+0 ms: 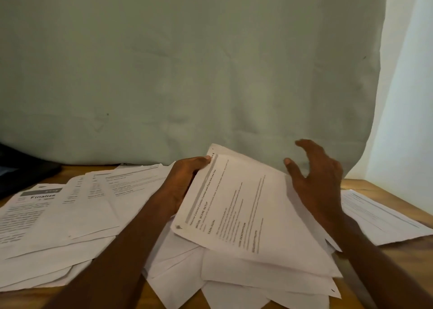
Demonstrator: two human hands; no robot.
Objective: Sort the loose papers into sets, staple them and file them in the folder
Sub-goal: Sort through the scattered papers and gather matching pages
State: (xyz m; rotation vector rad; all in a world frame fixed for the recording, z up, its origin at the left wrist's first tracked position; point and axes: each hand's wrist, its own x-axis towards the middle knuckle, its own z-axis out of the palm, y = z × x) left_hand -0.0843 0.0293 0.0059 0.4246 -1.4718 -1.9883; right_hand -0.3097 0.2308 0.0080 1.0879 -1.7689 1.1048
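Observation:
My left hand (185, 179) grips the left edge of a printed sheet (246, 208), thumb on top near its upper corner, holding it tilted above a heap of loose papers (234, 283) in the middle of the table. My right hand (316, 175) hovers open just past the sheet's right edge, fingers spread and slightly bent, holding nothing. More printed papers (70, 215) lie fanned out to the left, one headed "Finalize". Another sheet (379, 217) lies to the right, partly under my right forearm. No stapler shows.
The wooden table (398, 257) shows bare at the right front. A pale cloth (187, 74) hangs straight behind the table. A dark object (21, 170), possibly the folder, lies at the far left back edge.

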